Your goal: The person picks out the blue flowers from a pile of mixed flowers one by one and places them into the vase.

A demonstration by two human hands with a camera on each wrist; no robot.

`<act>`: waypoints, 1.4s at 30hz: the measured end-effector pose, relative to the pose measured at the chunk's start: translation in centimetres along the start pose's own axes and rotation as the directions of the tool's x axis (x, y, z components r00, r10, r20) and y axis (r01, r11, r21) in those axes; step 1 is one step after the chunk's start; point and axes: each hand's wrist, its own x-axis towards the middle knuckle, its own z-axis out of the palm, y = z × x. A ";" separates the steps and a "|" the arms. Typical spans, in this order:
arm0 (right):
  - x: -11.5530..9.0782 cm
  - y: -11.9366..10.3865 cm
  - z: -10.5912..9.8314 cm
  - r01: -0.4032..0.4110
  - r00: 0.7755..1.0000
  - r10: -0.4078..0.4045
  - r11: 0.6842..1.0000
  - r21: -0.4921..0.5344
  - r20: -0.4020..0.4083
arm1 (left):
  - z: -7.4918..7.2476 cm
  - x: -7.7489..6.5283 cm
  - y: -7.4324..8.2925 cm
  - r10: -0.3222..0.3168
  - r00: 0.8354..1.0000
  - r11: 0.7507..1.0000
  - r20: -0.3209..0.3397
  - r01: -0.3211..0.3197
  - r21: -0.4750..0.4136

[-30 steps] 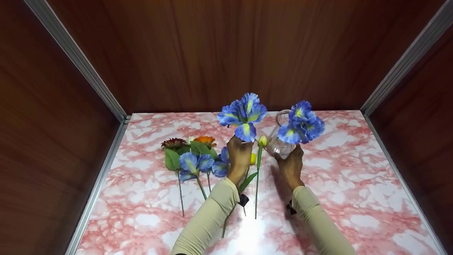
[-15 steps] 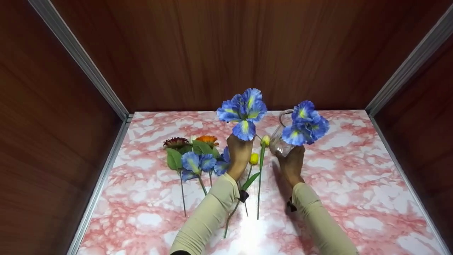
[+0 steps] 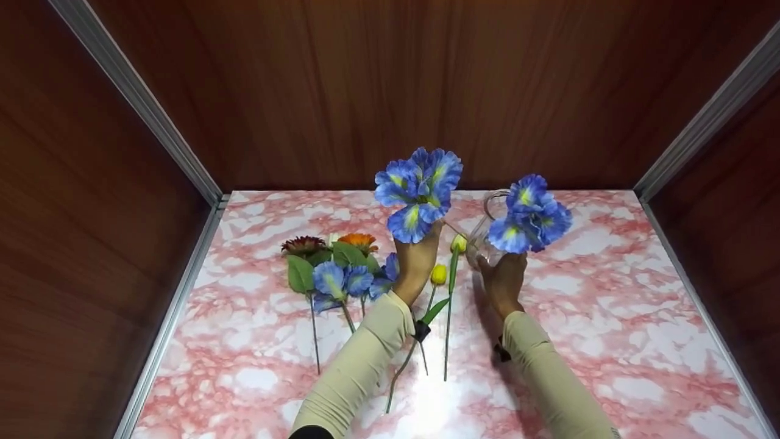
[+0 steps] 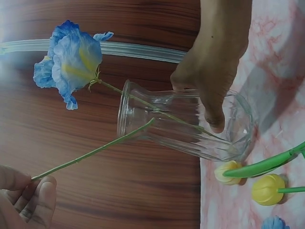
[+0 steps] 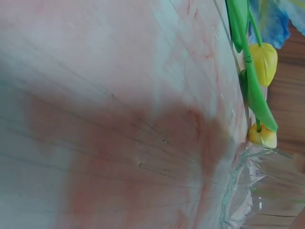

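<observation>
My left hand (image 3: 418,262) pinches a blue artificial iris (image 3: 420,192) by its stem, its bloom raised above the hand. In the left wrist view that green stem (image 4: 90,155) slants across to the neck of a clear glass vase (image 4: 190,129). Its tip overlaps the neck; whether it is inside I cannot tell. My right hand (image 3: 504,280) grips the vase low on its body. Another blue iris (image 3: 530,213) stands in the vase, its stem running down through the glass. The right wrist view catches only the vase's base and part of its side.
Two yellow tulips (image 3: 439,274) lie between my arms, close to the vase. Left of them are more blue irises (image 3: 338,280), an orange flower (image 3: 358,241) and a dark red flower (image 3: 303,245). Brown panels (image 3: 390,91) enclose the marbled tabletop (image 3: 244,378).
My left hand has risen slightly with its iris, and the bloom has turned a little. My right hand stays on the vase, while the head view has shifted slightly.
</observation>
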 end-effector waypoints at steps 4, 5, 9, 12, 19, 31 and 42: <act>0.2 0.0 0.0 0.034 0.999 -0.034 0.999 -0.009 -0.017 | 0.2 0.0 -0.3 -0.068 0.997 0.994 0.022 0.069 -0.079; 0.2 -0.1 -0.1 0.048 0.999 -0.048 0.999 -0.007 -0.026 | 0.3 0.0 -0.6 -0.085 0.996 0.992 0.027 0.087 -0.091; 0.8 0.0 0.0 0.107 0.991 -0.106 0.994 0.007 -0.078 | 0.7 0.0 -1.8 -0.125 0.992 0.988 0.032 0.127 -0.082; 1.2 0.4 0.1 0.157 0.981 -0.154 0.987 0.017 -0.116 | 0.9 0.1 -1.9 -0.126 0.991 0.989 0.041 0.129 -0.076; 1.6 1.3 0.2 0.183 0.974 -0.175 0.982 0.041 -0.147 | 1.1 0.3 -1.7 -0.187 0.982 0.977 0.033 0.190 -0.096; 1.7 1.5 0.3 0.199 0.969 -0.181 0.975 0.095 -0.168 | 1.3 1.5 -1.7 -0.258 0.966 0.960 -0.001 0.256 -0.115; 1.4 1.5 0.5 0.049 0.992 -0.030 0.987 0.152 -0.125 | 2.3 0.9 -1.5 -0.182 0.977 0.957 -0.107 0.151 -0.249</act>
